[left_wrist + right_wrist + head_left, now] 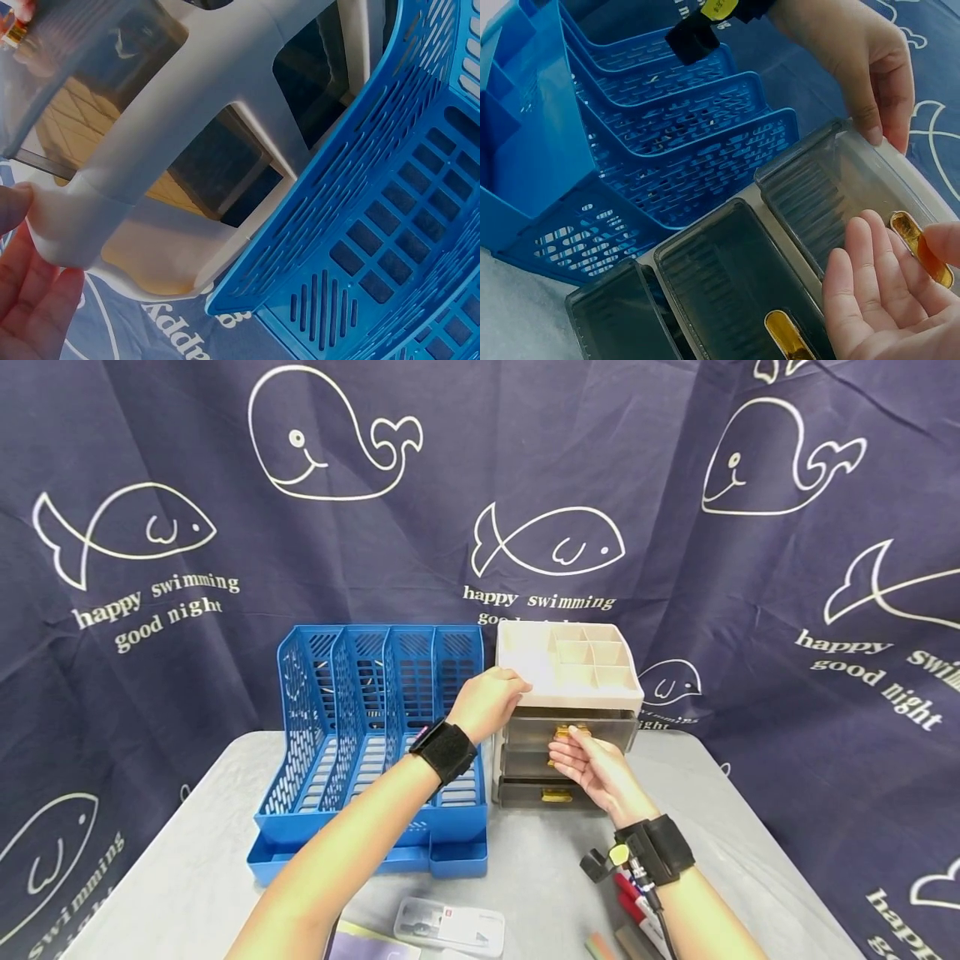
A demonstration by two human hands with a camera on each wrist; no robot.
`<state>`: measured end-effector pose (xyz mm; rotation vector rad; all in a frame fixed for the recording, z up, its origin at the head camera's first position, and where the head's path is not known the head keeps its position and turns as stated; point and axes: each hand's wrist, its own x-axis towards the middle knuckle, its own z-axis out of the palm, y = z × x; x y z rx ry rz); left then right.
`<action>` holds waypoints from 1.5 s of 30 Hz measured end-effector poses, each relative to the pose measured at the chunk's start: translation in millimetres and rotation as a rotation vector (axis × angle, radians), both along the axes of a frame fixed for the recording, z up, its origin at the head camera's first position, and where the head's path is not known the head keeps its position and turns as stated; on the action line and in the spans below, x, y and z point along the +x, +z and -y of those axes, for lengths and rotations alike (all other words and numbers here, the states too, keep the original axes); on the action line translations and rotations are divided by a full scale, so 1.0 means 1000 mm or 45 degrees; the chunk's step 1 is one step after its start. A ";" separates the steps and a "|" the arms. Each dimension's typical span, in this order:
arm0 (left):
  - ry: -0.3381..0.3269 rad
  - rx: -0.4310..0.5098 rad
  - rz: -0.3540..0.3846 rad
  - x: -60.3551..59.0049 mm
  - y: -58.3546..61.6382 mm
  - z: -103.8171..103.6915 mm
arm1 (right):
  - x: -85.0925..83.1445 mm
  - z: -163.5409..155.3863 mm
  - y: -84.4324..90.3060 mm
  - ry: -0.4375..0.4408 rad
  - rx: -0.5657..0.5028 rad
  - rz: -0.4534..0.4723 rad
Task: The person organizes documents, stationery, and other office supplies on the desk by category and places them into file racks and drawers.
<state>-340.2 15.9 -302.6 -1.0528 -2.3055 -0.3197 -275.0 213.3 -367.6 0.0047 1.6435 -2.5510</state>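
Note:
A white desktop drawer organizer [570, 700] with a sectioned top stands at the back, its smoky see-through drawers stacked below. My left hand [489, 700] grips its top front corner, thumb and fingers around the rim in the left wrist view. The top drawer [525, 732] is pulled partway out. On its gold handle [922, 249], my right hand [596, 770] pinches with the thumb, the other fingers fairly straight beneath. Lower down, the middle drawer [727, 281] sits in its slot. The bottom drawer [622, 311] juts out slightly.
Close on the organizer's left stands a blue slotted file rack [375, 760]. Nearer me lie a clear plastic case [450, 927], a purple-and-yellow flat item [367, 943] and red markers [633, 906] beside my right forearm. A dark printed curtain [450, 460] hangs behind the table.

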 end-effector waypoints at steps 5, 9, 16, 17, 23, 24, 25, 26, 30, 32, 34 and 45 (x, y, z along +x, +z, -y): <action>0.001 -0.011 -0.007 0.000 0.001 0.000 | 0.007 0.001 -0.001 0.000 0.008 0.001; 0.001 -0.015 -0.011 0.000 0.003 0.000 | 0.012 0.004 -0.001 -0.018 -0.016 0.008; -0.003 -0.005 0.004 0.000 0.002 0.001 | 0.025 0.006 -0.004 -0.045 0.007 -0.014; -0.004 -0.006 0.004 0.000 0.002 0.000 | 0.027 0.007 -0.004 -0.052 0.010 -0.016; 0.001 0.002 -0.014 0.000 0.001 0.000 | 0.038 0.010 -0.004 -0.130 0.042 -0.029; 0.001 0.006 -0.016 0.000 0.002 0.000 | 0.039 0.010 -0.004 -0.136 0.045 -0.031; 0.001 0.010 -0.017 0.000 0.002 0.000 | 0.041 0.011 -0.004 -0.144 0.047 -0.039; 0.002 0.012 -0.017 0.001 0.002 0.000 | 0.042 0.011 -0.004 -0.147 0.048 -0.043; 0.005 0.015 -0.017 0.000 0.001 0.000 | 0.048 0.013 -0.005 -0.157 0.041 -0.058; 0.006 0.013 -0.016 0.000 0.001 0.000 | 0.050 0.013 -0.005 -0.159 0.041 -0.063; 0.005 0.014 -0.017 -0.001 0.001 0.000 | 0.051 0.014 -0.006 -0.158 0.042 -0.067; 0.023 0.009 -0.009 0.000 0.001 0.000 | 0.058 0.016 -0.008 -0.170 0.046 -0.053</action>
